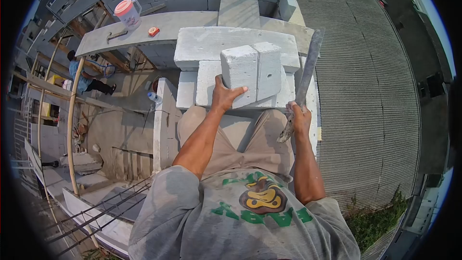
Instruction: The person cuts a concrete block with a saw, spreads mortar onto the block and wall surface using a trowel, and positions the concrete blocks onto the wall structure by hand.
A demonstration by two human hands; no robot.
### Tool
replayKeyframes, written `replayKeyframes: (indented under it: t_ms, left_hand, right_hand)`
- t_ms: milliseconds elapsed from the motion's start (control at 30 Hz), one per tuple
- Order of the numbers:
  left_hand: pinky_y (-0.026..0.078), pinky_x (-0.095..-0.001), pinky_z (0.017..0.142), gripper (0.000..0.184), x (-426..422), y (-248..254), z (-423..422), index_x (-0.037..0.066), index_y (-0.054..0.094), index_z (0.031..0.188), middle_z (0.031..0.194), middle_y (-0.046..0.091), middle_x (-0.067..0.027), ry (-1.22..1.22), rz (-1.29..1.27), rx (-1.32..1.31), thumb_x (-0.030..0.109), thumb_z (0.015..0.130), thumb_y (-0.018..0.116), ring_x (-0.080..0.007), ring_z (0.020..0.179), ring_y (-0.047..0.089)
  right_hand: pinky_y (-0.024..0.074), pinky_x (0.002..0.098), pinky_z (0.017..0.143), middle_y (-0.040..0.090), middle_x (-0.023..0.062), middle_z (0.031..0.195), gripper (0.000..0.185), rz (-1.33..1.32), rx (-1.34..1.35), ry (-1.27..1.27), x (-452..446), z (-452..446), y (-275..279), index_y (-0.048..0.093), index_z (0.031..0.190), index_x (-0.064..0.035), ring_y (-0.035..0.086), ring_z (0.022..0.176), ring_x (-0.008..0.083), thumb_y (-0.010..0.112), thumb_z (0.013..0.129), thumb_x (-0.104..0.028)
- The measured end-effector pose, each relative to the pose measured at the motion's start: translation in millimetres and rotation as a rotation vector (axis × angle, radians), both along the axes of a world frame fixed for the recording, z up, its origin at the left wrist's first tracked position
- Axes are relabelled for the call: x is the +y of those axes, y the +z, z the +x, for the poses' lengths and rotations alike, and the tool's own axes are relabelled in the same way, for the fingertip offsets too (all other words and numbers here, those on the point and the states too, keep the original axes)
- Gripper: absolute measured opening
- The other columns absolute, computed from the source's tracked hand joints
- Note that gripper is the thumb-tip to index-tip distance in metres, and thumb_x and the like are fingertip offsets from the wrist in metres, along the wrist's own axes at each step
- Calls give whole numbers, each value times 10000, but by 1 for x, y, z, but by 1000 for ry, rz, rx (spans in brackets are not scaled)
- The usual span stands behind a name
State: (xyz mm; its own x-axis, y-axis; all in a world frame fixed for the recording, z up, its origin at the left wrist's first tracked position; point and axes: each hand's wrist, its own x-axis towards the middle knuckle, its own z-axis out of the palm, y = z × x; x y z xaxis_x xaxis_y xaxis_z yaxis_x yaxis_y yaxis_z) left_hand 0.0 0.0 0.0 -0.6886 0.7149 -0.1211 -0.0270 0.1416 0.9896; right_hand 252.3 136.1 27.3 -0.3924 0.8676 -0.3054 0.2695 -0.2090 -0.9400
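Steadying a pale block [240, 74], holding a long blade [310, 65] apart from it

Gripping the pale block by its lower left edge with the left hand [225, 95], thumb laid over the near face, fingers along the side, spread only as wide as the block demands. Tilted over the stacked slabs [207, 86], just beyond the knees [192, 120]; cannot tell how fully supported. Divided down the face by a dark straight line, possibly a cut, but cannot tell how deep.

Clasping the long blade near its pale, worn lower end with the right hand [301, 118], closed tight round it; pointing upward and away, to the right of the block and not touching it.

Looks like holding and positioning rather than cutting, with no contact between blade and block. Calls, before any move, for a firm left hold, thumb and fingers clear of the dark line, and steady seating on the slabs before adding force.

Farther off, on the concrete ledge [202, 18]: a lidded pitcher [128, 17], a tape measure [153, 32] and, apparently, a hammer [117, 34].
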Motion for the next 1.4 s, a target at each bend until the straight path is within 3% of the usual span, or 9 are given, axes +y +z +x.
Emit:
replayKeyframes:
  t_ms: [167, 467, 567, 667, 767, 867, 967, 1067, 1400]
  left_hand:
    - [409, -364, 1031, 953, -6, 5, 8, -143, 372, 1354, 1268, 564, -227, 45, 53, -441, 378, 700, 831, -305, 1198, 540]
    - [454, -503, 908, 878, -43, 40, 15, 121, 427, 1448, 1388, 507, -194, -103, -305, -728, 731, 819, 483, -329, 1211, 529]
    - [464, -503, 891, 948, -46, 43, 7, 77, 436, 1429, 1302, 568, -202, -85, -262, -756, 796, 812, 412, -325, 1155, 571]
    - [464, -484, 912, 996, -45, 53, -17, 65, 473, 1400, 1134, 656, -214, -121, -519, -538, 854, 812, 315, -355, 1110, 610]
    - [463, -444, 938, 1023, -44, 34, -55, 48, 489, 1381, 985, 693, -217, -90, -776, 217, 870, 815, 263, -393, 1073, 631]
    - [412, -425, 1028, 874, -42, 73, -17, 86, 472, 1403, 1268, 561, -247, 43, -277, 452, 764, 851, 458, -400, 1233, 517]
    - [390, -445, 1072, 827, -33, 76, -14, 151, 388, 1457, 1433, 385, -205, -106, -220, 758, 454, 786, 764, -382, 1332, 395]
    - [419, -442, 1044, 1110, -18, 73, -31, 150, 288, 1493, 1339, 416, -157, -116, -335, 849, 195, 578, 916, -363, 1285, 407]
    - [413, -419, 1028, 999, -20, 77, -20, 159, 398, 1408, 1260, 467, -123, -42, -337, 701, 271, 554, 904, -332, 1212, 459]
  right_hand:
    - [438, 296, 859, 662, 83, 1045, 432, 81, 170, -64, 3, -18, 0, 643, 1180, 52, 577, 957, 162, 613, 892, -269]
    - [450, 290, 791, 661, 57, 948, 365, 128, 163, -86, -27, -9, 41, 661, 1115, 59, 582, 855, 149, 612, 878, -214]
    - [440, 291, 823, 665, 59, 949, 358, 182, 136, -61, -15, -35, 56, 658, 1125, 49, 579, 880, 157, 606, 880, -206]
    - [448, 305, 756, 663, 69, 833, 337, 264, 38, -83, -1, -63, 62, 677, 1043, 54, 577, 798, 160, 597, 867, -222]
    - [455, 339, 725, 650, 103, 757, 349, 338, -115, -50, 10, -77, 75, 680, 1011, 60, 582, 741, 186, 599, 846, -236]
    - [460, 364, 710, 627, 133, 697, 350, 445, -135, -87, 25, -95, 66, 682, 980, 60, 581, 693, 216, 599, 830, -245]
    - [481, 466, 747, 651, 281, 743, 353, 469, -93, -77, 36, -116, 70, 679, 936, 61, 624, 745, 444, 566, 808, -248]
    - [486, 444, 671, 625, 263, 685, 336, 792, -46, -65, 36, -115, 65, 668, 941, 62, 626, 661, 397, 568, 843, -244]
    - [406, 266, 458, 562, 28, 646, 215, 277, -116, 297, -77, -61, 99, 624, 911, 21, 513, 502, 92, 608, 932, -192]
